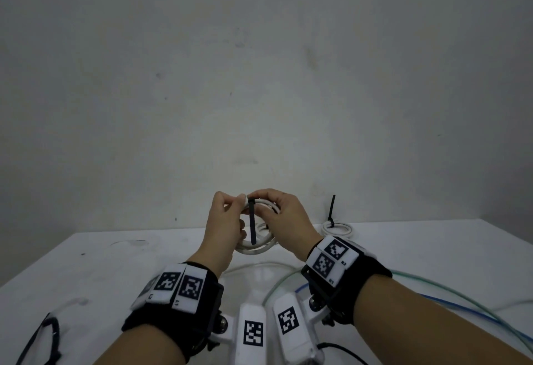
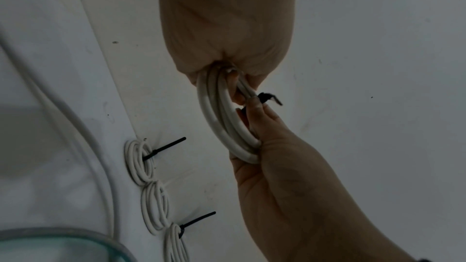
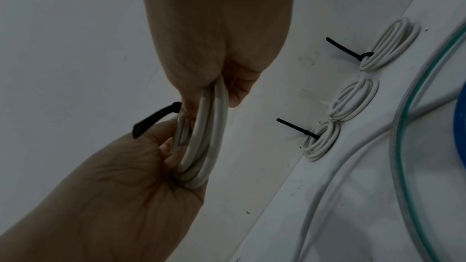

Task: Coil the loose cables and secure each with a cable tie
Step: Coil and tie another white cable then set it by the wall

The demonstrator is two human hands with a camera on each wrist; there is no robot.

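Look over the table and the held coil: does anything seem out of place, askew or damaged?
Nothing stands out as damaged or spilled. Three white coils lie in a row on the table; the middle one shows no tie tail, unlike its neighbours, though its tie may be hidden.

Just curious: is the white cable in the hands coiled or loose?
Coiled: the white cable forms stacked loops held by both hands, with a black cable tie across them.

Three tied white coils [image 3: 353, 103] lie in a row along the worktop's [image 1: 121, 260] far edge by the wall [image 1: 259, 76]. Loose cables [image 1: 461, 304] cross the near right; the left side lies open.
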